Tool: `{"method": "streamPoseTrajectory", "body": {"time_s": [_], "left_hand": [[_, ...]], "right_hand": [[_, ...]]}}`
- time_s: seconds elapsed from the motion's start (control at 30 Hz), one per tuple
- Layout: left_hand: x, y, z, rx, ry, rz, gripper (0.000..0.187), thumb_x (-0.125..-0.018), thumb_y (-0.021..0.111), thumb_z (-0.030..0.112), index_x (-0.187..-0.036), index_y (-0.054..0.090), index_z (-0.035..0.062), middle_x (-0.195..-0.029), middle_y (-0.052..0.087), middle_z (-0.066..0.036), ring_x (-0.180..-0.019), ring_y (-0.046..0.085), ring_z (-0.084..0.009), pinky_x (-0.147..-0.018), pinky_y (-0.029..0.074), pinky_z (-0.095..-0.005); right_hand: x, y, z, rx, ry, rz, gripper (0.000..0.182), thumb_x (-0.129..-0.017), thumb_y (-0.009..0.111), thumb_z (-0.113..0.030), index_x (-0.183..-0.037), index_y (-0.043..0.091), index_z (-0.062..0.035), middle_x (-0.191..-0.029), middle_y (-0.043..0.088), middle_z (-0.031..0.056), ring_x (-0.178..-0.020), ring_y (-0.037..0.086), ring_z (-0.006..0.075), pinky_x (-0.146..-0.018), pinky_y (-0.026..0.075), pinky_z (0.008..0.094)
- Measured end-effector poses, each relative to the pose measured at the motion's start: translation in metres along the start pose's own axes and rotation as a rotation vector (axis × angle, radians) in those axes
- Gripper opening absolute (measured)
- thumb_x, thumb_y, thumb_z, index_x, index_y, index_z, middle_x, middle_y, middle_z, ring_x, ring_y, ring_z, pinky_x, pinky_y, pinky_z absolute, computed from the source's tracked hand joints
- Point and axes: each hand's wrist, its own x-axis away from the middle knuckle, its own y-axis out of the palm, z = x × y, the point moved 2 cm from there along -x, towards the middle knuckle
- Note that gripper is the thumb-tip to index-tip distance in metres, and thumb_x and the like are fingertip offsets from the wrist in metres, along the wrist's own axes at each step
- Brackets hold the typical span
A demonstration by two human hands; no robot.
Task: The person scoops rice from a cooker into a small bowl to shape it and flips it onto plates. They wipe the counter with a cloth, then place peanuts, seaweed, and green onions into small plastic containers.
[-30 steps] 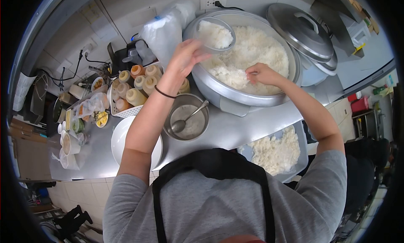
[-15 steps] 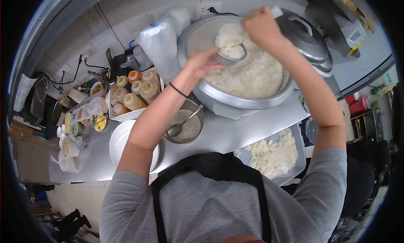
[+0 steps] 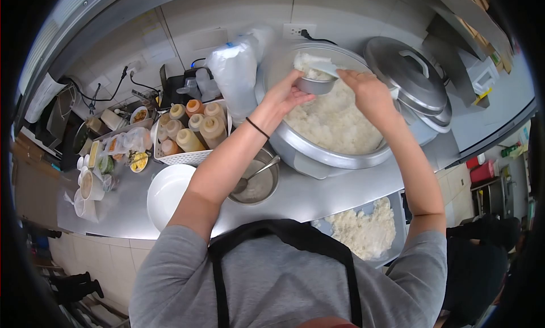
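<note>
My left hand is closed round the side of a small metal bowl filled with white rice, held over the rice cooker. My right hand grips a pale rice paddle, its blade lying across the top of the bowl against the rice. Below both hands, the big silver rice cooker stands without its lid and holds a mass of cooked rice. Most of the paddle's handle is hidden by my right hand.
A metal lid rests right of the cooker. Left are squeeze bottles in a white basket, a white bowl and a metal bowl with a spoon. A tray of rice sits below the counter edge.
My right hand has come down and left, bringing the paddle onto the bowl's top. The rice heaped above the bowl looks lower. The camera view has shifted slightly.
</note>
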Motion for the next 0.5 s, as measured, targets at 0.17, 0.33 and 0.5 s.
{"method": "streamPoseTrajectory", "body": {"time_s": [0.17,0.33,0.5], "left_hand": [[-0.007,-0.011,0.002,-0.063,0.022,-0.045,0.038,-0.076,0.059,0.018,-0.104,0.045,-0.0035,-0.100,0.049,-0.018,-0.093,0.056,-0.0285,-0.077,0.051,-0.0412],[0.015,-0.005,0.014,-0.179,-0.016,-0.121,0.033,-0.078,0.057,0.016,-0.102,0.046,-0.0031,-0.099,0.053,-0.018,-0.084,0.059,-0.0281,-0.072,0.053,-0.0388],[0.018,0.005,0.019,-0.273,-0.019,-0.089,0.031,-0.082,0.052,0.010,-0.108,0.045,-0.0047,-0.106,0.053,-0.020,-0.095,0.056,-0.0316,-0.081,0.049,-0.0447]], "right_hand": [[-0.003,0.008,-0.010,-0.126,0.001,-0.259,0.045,-0.068,0.046,0.009,-0.110,0.055,-0.0046,-0.106,0.058,0.0118,-0.090,0.056,0.0302,-0.075,0.046,0.0367],[-0.022,-0.036,0.026,-0.181,0.070,-0.226,0.043,-0.067,0.050,0.006,-0.108,0.057,-0.0069,-0.094,0.060,0.0145,-0.082,0.058,0.0299,-0.071,0.046,0.0389],[-0.023,0.007,0.022,-0.011,0.115,-0.086,0.041,-0.070,0.046,0.007,-0.107,0.057,-0.0069,-0.098,0.059,0.0141,-0.089,0.056,0.0296,-0.077,0.045,0.0364]]}}
